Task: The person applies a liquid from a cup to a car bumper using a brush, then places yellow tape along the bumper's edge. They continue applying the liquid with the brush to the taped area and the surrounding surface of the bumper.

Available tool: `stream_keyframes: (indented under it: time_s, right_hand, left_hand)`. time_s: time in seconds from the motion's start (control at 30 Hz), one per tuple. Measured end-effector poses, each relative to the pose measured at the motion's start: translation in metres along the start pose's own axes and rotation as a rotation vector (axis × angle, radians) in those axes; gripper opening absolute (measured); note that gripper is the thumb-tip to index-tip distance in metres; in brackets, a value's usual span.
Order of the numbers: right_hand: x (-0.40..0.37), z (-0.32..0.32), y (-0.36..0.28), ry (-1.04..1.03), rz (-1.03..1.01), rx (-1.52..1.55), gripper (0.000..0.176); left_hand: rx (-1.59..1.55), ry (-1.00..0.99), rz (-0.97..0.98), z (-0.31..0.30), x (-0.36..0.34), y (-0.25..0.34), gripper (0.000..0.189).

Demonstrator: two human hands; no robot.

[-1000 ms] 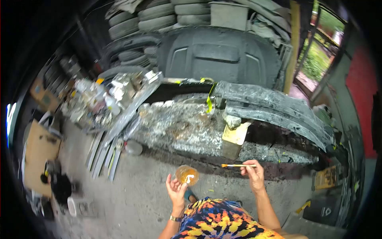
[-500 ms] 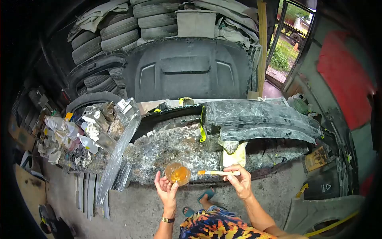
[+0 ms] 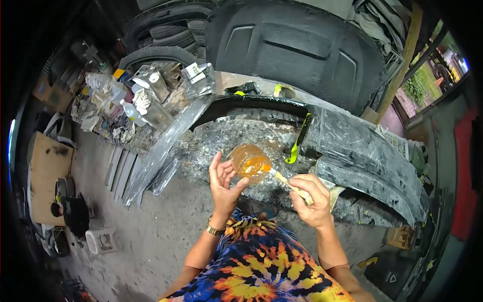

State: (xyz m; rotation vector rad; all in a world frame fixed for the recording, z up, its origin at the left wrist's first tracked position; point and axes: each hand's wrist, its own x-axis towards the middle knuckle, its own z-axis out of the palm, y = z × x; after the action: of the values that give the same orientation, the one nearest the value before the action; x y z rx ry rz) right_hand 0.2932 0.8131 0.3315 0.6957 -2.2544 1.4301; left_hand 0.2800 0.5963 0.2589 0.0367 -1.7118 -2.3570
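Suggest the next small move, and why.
Probably wipe the pale-handled paintbrush against the round translucent container: the orange-coated bristles overlap its edge in view, amber liquid shows inside, the left hand holds the container, the right hand the brush.

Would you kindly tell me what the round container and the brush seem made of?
Container: probably clear plastic, smooth and glossy, since amber contents show through its wall; glass is possible. Brush: handle probably wood, from its pale, matt look; plastic possible.
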Motion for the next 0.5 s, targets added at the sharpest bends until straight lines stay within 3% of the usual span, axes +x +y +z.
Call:
stream_keyframes:
  time_s: [0.5]
  right_hand:
    - [0.049, 0.034, 0.012, -0.059, 0.066, -0.299, 0.021]
  left_hand:
    - [0.089, -0.221, 0.022, 0.002, 0.085, -0.01, 0.093]
